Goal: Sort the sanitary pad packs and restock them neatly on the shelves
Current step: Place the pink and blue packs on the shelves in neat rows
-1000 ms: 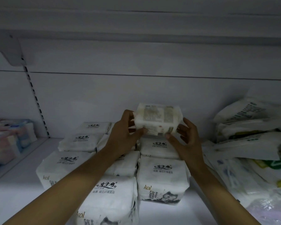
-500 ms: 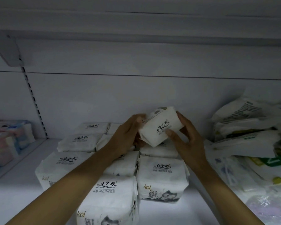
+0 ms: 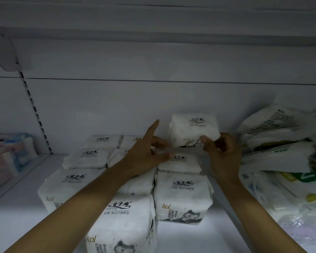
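- Now, the step in hand looks like seating a single pack. The top pack (image 3: 193,129) sits on the stacked white packs (image 3: 182,190) at the 12 o'clock end of their right-hand column. It is close to the back panel (image 3: 153,99), logo forward and roughly level.
- The right hand (image 3: 222,156), at 4 o'clock of that pack, has curled fingers, and its thumb and fingertips pinch the pack's lower front corner.
- The left hand (image 3: 146,156), at 8 o'clock of it, is spread wide with straight fingers and grips nothing. Whether a fingertip brushes the pack's side I cannot tell.
- The placing seems almost done. The next move calls for a gentle release and a light nudge to square the soft pack over the one beneath, so it does not slide.
- After that, the loose heap (image 3: 277,154) at 3 o'clock on the shelf (image 3: 16,225) probably still needs sorting. The coloured packs (image 3: 9,157) at 9 o'clock stand well apart.
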### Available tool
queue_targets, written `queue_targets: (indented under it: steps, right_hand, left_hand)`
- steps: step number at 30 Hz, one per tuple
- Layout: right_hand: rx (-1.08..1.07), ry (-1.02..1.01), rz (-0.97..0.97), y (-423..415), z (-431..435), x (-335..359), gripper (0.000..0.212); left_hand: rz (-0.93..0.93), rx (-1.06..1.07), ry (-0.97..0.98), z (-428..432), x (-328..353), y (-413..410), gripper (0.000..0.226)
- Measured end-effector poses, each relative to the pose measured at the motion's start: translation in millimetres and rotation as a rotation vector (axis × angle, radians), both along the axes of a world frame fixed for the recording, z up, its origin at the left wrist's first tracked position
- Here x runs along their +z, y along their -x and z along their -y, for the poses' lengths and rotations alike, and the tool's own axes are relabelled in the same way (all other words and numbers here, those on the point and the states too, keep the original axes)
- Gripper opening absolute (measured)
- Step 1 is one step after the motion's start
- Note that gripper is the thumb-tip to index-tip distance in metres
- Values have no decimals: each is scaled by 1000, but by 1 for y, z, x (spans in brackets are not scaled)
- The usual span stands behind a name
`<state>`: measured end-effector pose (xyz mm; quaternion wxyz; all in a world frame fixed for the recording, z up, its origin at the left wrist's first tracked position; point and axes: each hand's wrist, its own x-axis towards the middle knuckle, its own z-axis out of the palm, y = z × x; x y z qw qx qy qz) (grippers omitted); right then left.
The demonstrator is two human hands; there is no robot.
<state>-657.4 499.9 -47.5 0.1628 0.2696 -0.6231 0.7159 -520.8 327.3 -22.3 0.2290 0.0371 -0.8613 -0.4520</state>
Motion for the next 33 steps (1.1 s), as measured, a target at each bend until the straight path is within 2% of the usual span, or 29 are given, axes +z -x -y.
queue_targets:
  steps: [2, 4, 6, 8, 9, 11, 14, 15, 16, 18, 19, 24, 30, 32, 33]
  right_hand:
    - [-60, 130, 86, 5, -4, 0, 27]
    - [-114, 116, 144, 12, -7, -4, 32]
    - [-92, -103, 209, 16, -6, -11, 29]
    - [84, -338, 282, 11, -1, -17, 19]
    - [194, -412, 319, 7, 2, -19, 22]
    - [359, -443, 420, 1, 5, -22, 39]
    - [405, -480, 479, 4, 6, -25, 76]
    - [422, -470, 499, 2, 7, -23, 83]
    - [425, -443, 518, 1, 8, -22, 79]
    - [389, -388, 513, -3, 11, -21, 54]
    - [381, -368, 497, -6, 11, -19, 48]
    - [294, -409, 447, -8, 6, -25, 61]
    - [225, -390, 420, -12, 6, -18, 48]
    - [219, -414, 415, -12, 6, -19, 50]
    - [210, -406, 406, -11, 7, -19, 52]
  left_hand:
    - [57, -21, 94, 2, -2, 0, 93]
    - [80, -40, 139, 3, -1, -1, 77]
    - [73, -36, 133, 4, -1, 0, 66]
    - [72, -19, 119, 6, -2, 1, 62]
    - [78, -10, 113, 6, -2, 2, 61]
    - [89, 6, 114, 8, -3, 2, 58]
    - [89, 21, 135, 9, -4, 3, 51]
    - [91, 24, 140, 9, -4, 3, 48]
    - [91, 25, 148, 9, -4, 4, 46]
    - [90, 29, 169, 9, -4, 5, 41]
    - [89, 32, 183, 8, -4, 4, 39]
    - [172, 2, 277, 6, 14, 2, 49]
    - [86, 66, 351, -11, 62, -30, 34]
    - [142, 46, 380, -22, 70, -62, 42]
    - [193, 21, 394, -26, 71, -80, 55]
